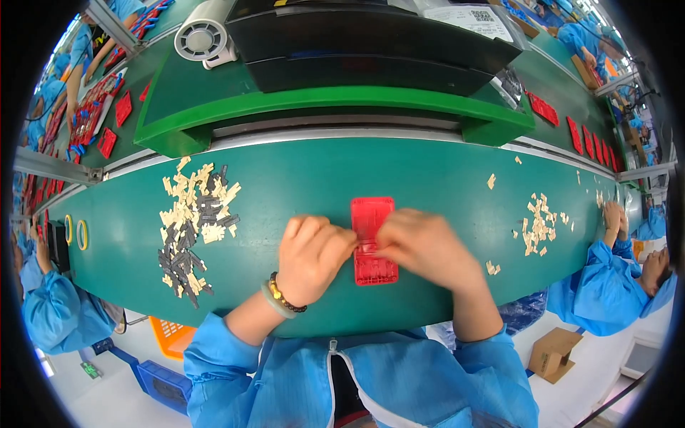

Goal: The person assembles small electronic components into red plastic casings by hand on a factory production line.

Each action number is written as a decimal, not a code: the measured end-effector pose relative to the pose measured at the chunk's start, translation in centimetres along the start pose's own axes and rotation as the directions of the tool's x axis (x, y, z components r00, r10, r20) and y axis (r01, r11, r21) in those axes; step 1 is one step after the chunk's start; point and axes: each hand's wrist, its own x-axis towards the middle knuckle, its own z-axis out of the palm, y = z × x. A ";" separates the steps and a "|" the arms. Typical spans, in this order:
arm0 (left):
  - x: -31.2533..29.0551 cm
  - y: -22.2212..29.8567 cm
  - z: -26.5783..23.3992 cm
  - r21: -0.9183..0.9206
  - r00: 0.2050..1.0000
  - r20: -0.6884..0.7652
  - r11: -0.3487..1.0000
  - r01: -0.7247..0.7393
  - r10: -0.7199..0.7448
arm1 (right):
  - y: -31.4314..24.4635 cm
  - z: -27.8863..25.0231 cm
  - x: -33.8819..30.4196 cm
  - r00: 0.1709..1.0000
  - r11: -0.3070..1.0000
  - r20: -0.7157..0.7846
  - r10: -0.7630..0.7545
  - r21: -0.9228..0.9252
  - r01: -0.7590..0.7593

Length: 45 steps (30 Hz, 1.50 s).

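An opened red plastic case [375,272] lies on the green work table in front of me, its two halves one above the other and moulded ribs showing inside. Curled fingers of my left hand [310,258] press together at the case's left edge, near the middle seam. My right hand [424,246] is over the right edge, its fingers bent inward and smeared by motion; whether it has a small part in it is hidden. To the left spreads a pile of small cream and dark grey plastic pieces [187,214]. Loose cream pieces [539,225] lie at the right.
A green shelf [321,103] stands along the far edge, bearing black boxes [371,46] and a white fan [203,39]. Two yellow rings [83,235] are at the left end. Co-workers in blue sit on both sides. Red cases [542,108] lie on the belt behind.
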 end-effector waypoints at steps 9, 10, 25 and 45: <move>2.8 0.3 -0.4 -0.216 0.944 0.304 0.955 0.201 -0.130 | -1.7 1.4 1.3 0.935 0.945 -0.330 -0.128 -0.326 0.014; 3.1 0.3 -0.5 -0.257 0.934 0.331 0.939 0.228 -0.136 | -1.7 1.5 1.5 0.935 0.945 -0.332 -0.129 -0.327 0.014; -0.1 1.3 2.8 0.103 0.942 0.329 0.989 -0.104 0.065 | 3.7 3.4 1.7 0.797 0.632 -0.072 0.600 0.652 -0.418; 0.3 0.8 2.9 -0.002 0.952 0.304 0.999 -0.036 0.035 | 2.4 3.9 1.9 0.851 0.921 -0.353 0.388 0.193 -0.340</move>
